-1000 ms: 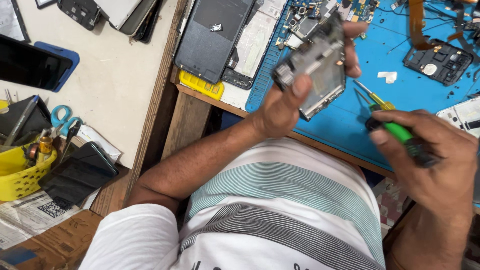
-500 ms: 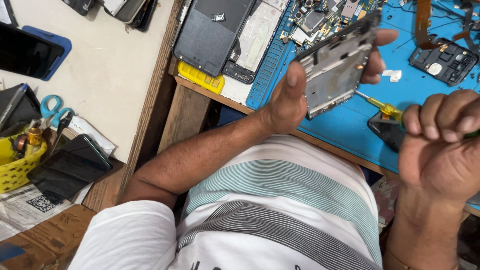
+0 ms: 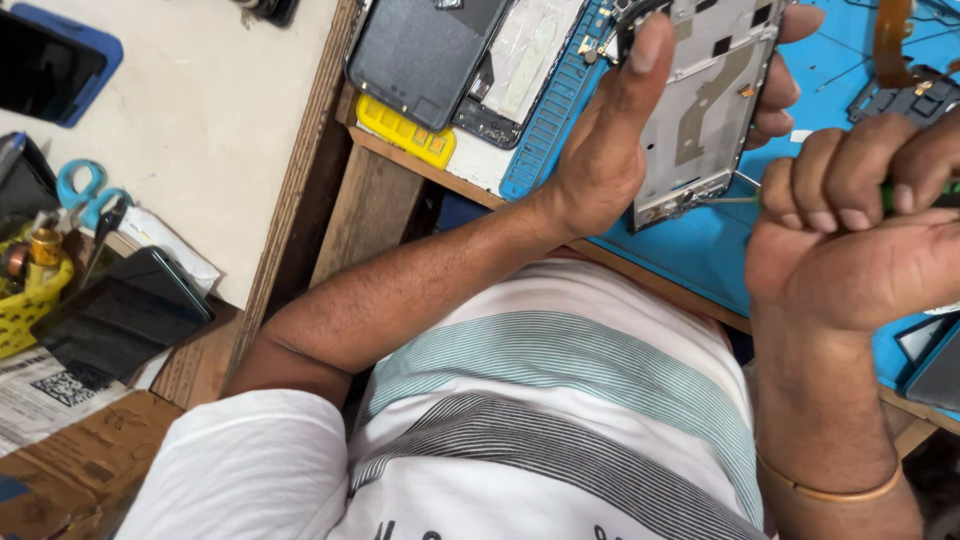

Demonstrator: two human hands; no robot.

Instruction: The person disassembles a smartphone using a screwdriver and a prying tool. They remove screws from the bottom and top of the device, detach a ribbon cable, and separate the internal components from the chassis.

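Left hand (image 3: 610, 150) gripping phone frame (image 3: 705, 100), right hand (image 3: 860, 235) clutching screwdriver (image 3: 900, 195)

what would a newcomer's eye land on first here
First, the left hand holding up a stripped silver phone frame over the blue work mat at top centre. Beside it, at right, the right hand is fisted around a green-handled screwdriver, its thin tip pointing at the frame's lower edge.
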